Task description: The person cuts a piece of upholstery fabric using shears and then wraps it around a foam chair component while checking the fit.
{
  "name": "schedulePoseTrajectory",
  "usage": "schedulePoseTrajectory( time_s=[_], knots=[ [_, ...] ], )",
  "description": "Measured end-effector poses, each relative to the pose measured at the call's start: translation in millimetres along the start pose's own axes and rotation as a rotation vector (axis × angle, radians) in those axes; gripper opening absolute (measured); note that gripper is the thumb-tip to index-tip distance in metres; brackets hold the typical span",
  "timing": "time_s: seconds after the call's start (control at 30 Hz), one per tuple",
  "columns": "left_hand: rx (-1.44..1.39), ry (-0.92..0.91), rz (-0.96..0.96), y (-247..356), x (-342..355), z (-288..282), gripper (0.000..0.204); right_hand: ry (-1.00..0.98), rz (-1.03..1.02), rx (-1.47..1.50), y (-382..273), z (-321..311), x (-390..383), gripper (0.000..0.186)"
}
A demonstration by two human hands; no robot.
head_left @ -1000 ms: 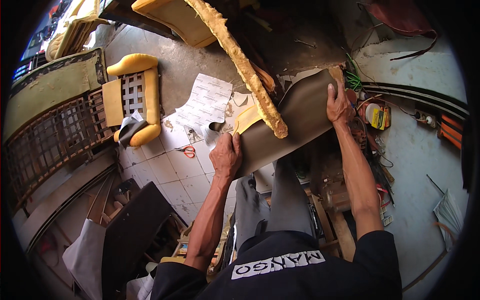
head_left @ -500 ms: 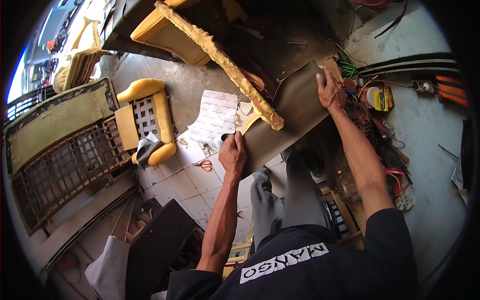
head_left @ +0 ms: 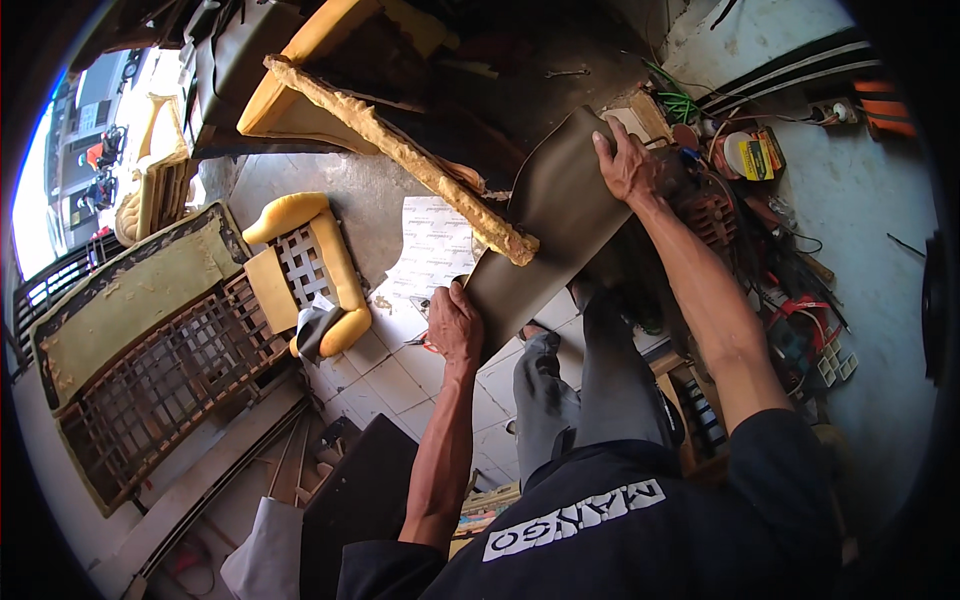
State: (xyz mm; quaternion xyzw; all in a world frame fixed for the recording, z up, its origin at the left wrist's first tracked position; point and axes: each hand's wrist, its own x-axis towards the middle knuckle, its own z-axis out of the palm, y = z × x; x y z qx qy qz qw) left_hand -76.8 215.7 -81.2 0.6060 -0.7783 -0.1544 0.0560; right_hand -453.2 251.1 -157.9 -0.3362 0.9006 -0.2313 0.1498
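Observation:
A dark brown sheet of leather-like upholstery material [head_left: 565,225] stretches slantwise between my hands. My left hand [head_left: 456,325] is closed on its near left end, thumb on top. The far right end is gripped by my right hand [head_left: 630,165], with the thumb on the upper face and the other fingers partly hidden. A long, rough strip of yellow foam [head_left: 390,135] slants in from the far left, its near end overlapping the sheet. Beside my left hand, orange-handled scissors [head_left: 428,346] show only in part. White printed paper [head_left: 432,240] lies on the floor beyond that hand.
To the left are a yellow foam-padded chair frame [head_left: 345,275] and a webbed wooden seat frame [head_left: 170,350]. A larger yellow padded piece [head_left: 310,90] stands at the far side. Tools, cables and a yellow-labelled round container [head_left: 750,157] crowd the right. A dark panel [head_left: 360,500] stands near left.
The view has shifted, and the hands and sheet sit further left in it. My left hand now covers more of the scissors. Both hands keep their hold on the sheet.

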Motion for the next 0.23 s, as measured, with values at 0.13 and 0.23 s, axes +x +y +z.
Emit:
schedulePoseTrajectory(
  time_s=[0.13,0.23],
  knots=[
    [-0.029,-0.012,0.114,16.5,-6.0,0.4,0.032,0.196,-0.137,-0.222,-0.5,-10.7,-12.7,0.064],
    [-0.038,0.014,0.149,16.6,-6.1,0.2,0.032,0.502,-0.119,0.270,-13.4,-12.1,-72.2,0.089]
  ],
)
